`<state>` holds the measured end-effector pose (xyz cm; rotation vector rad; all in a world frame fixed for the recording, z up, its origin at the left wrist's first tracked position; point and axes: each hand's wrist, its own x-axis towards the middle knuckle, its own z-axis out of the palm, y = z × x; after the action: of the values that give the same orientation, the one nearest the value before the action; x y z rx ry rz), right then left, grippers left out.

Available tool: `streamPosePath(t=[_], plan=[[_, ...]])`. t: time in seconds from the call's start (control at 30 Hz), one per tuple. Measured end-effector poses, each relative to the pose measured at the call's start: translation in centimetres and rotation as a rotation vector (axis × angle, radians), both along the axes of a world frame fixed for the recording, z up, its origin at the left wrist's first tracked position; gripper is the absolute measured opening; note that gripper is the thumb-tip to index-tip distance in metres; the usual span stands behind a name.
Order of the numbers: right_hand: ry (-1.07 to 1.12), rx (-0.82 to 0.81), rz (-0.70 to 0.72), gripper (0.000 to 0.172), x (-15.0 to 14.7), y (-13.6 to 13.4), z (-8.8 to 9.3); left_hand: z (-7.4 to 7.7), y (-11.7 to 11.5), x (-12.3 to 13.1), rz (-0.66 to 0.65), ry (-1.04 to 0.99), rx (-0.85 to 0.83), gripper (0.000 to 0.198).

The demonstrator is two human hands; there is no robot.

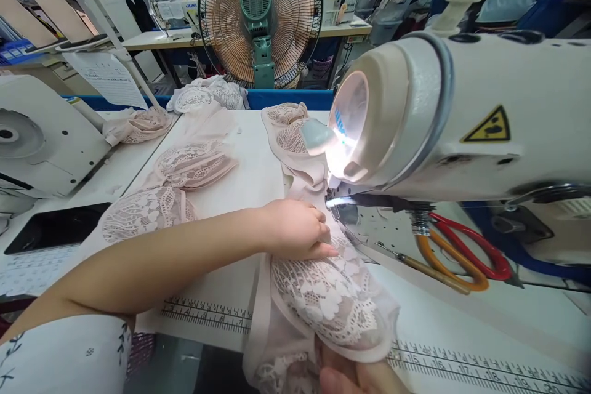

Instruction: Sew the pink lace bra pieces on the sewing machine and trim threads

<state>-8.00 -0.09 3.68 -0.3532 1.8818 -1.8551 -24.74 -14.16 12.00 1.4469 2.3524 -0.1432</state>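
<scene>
My left hand lies on a pale pink lace bra piece, fingers curled and pressed on the fabric right beside the presser foot of a white sewing machine. My right hand shows only partly at the bottom edge, under the lace cup's lower end; it seems to grip the fabric. More of the same fabric runs behind the needle.
Several lace cups lie on the white table to the left. Red and orange scissors rest under the machine arm. A standing fan is behind the table; another machine is at left.
</scene>
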Motion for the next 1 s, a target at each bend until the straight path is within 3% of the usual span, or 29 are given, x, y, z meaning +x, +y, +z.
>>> streamPosePath(t=[0.17,0.3,0.6,1.0], plan=[[-0.321,-0.335,-0.170,0.079,-0.9,-2.8,1.5,-0.4,0.2,0.1,0.026,0.015,0.033,0.052],[-0.434,-0.524,-0.257,0.081,-1.3,-4.3,2.2,-1.3,0.3,0.3,0.009,0.096,0.092,0.055],[-0.438,-0.538,-0.336,0.075,-1.9,-4.9,2.1,-3.6,-0.5,0.9,-0.011,0.248,0.206,0.064],[-0.480,-0.611,-0.369,0.070,-2.1,-5.4,2.4,-4.4,-0.7,0.0,0.035,0.372,0.159,0.073]])
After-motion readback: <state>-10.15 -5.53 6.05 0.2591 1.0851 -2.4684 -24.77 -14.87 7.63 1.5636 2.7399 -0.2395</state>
